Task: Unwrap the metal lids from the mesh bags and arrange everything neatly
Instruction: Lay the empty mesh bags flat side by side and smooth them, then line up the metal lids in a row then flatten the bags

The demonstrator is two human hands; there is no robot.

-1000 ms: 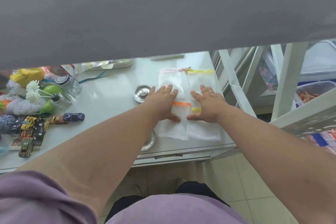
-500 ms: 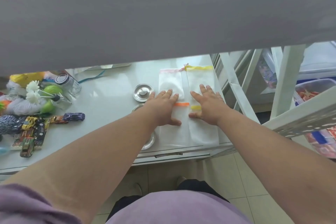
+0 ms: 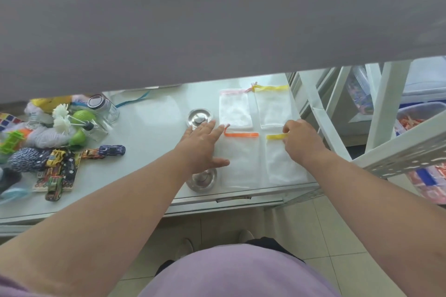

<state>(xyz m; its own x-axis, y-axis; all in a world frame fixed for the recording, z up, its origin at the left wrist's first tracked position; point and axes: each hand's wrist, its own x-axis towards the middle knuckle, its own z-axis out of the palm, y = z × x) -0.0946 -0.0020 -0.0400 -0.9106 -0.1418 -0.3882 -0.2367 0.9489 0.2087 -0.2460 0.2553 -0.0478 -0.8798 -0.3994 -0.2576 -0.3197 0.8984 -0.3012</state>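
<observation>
Lying flat on white table (image 3: 154, 128): four mesh bags, two rows of two. Far row: pink-trimmed bag (image 3: 235, 108) at left, yellow-trimmed bag (image 3: 274, 106) just beside it at right, drawstrings meeting between their top corners. Near row: orange-trimmed bag (image 3: 241, 161) at left, second yellow-trimmed bag (image 3: 282, 166) at right, edges close but not overlapping. All look empty and flattened.

Left hand (image 3: 201, 146) spread wide, palm down, fingers splayed, thumb tip at left edge of orange-trimmed bag, fingertips near lower left corner of pink-trimmed bag. Holding nothing.

Right hand (image 3: 301, 142) curled narrow, fingertips pinching yellow ribbon at top of near yellow-trimmed bag; heel of hand over that bag's right side.

Two metal lids out of bags, left of bag grid: far lid (image 3: 200, 117) knob up, just beyond left fingertips; near lid (image 3: 202, 179) by table's front edge, partly hidden under left wrist.

Left end of table: toy cars (image 3: 72, 161), glass jar (image 3: 103, 108), green balls, white flowers, yarn. Well apart from bags.
</observation>
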